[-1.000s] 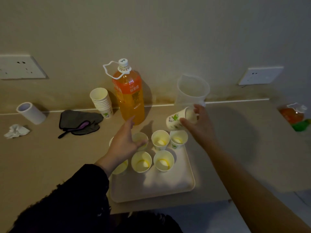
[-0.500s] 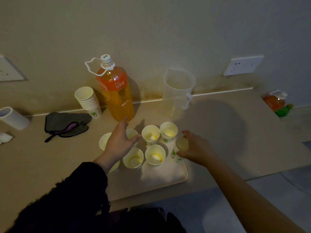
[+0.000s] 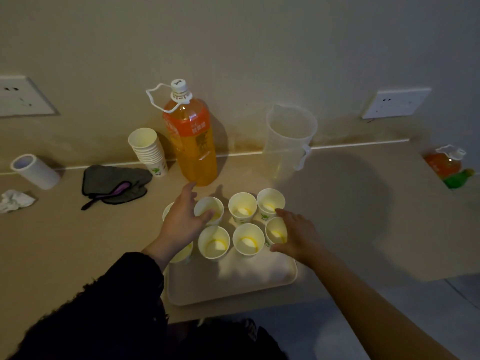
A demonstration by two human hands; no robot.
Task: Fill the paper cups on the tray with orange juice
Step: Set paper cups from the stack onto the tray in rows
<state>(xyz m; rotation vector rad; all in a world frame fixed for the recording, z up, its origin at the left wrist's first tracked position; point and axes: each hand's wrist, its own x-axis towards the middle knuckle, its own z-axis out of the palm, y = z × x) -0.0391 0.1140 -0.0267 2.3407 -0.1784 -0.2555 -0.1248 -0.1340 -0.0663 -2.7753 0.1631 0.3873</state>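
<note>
on tray (image 3: 246, 284): 8 paper cups (image 3: 242, 207) | behind: 1 bottle (image 3: 192, 141), 1 jug (image 3: 288, 141)

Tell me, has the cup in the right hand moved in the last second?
Yes. From tilted in the air by the clear pitcher, the cup went down onto the tray, front row's right end.

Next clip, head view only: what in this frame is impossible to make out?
Head view, dim:
1. The two left cups: mostly under the left hand; fill unknown.
2. The right cup: side hidden by the right hand holding it.
3. The bottle label: too small and dim to read.
4. The jug: contents unclear in the dim light.
</note>
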